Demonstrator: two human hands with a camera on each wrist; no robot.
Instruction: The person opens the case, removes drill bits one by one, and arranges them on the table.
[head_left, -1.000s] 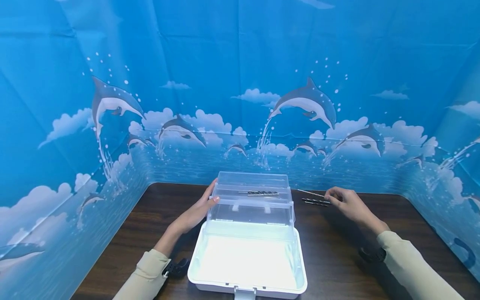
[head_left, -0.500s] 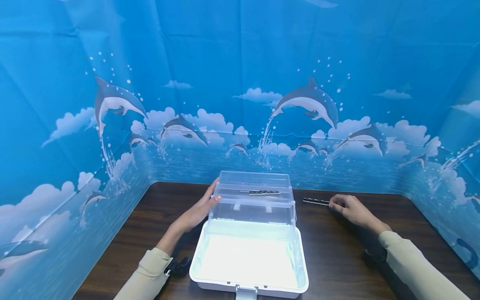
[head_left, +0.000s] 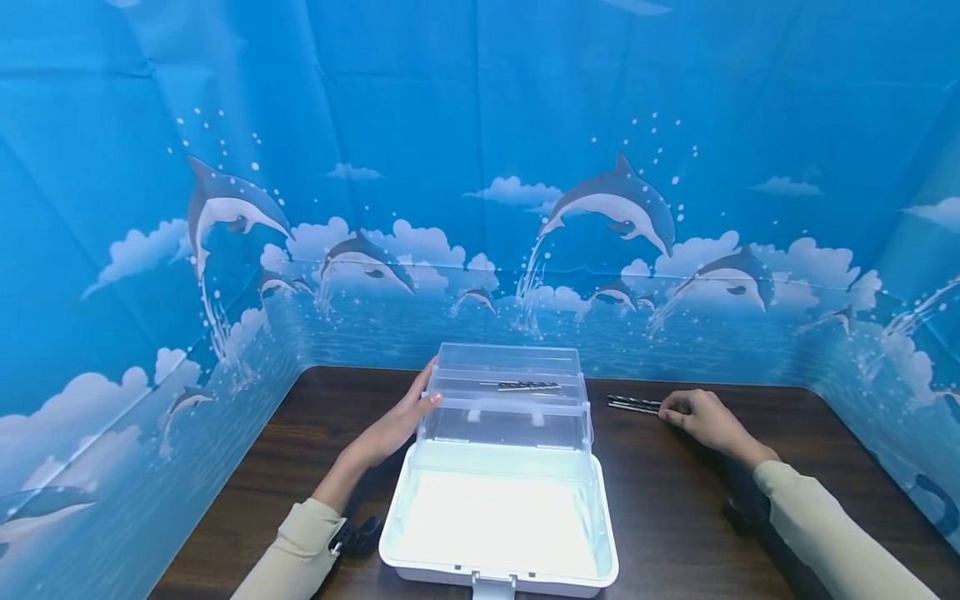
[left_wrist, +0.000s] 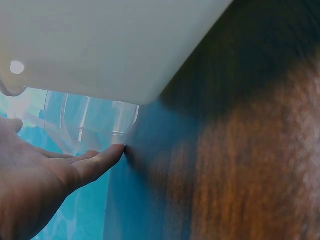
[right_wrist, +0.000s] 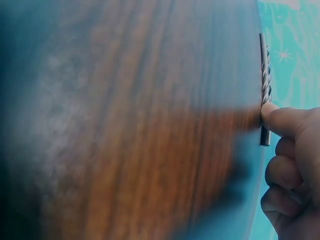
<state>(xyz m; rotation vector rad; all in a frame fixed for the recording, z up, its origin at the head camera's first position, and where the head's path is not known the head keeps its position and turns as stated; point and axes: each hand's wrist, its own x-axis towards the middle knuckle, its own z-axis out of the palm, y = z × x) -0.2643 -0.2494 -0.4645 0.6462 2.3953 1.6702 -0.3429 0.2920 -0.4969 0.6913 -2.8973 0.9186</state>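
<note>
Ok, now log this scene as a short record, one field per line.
Left hand: touching the left side of the clear upper section
Right hand: pinching the right end of the loose drill bits
Loose bits' place: right of the box, on the dark wooden table
Stored bits: lying in the clear upper section
Bit count: cannot tell
White base: in front of the clear upper section, latch at its near edge
Backdrop: blue, with dolphins and clouds

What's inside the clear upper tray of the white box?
Metal drill bits lie close together, lengthwise across the clear upper tray. They overlap, so anything beneath them is covered, and I can't give a count.
</note>
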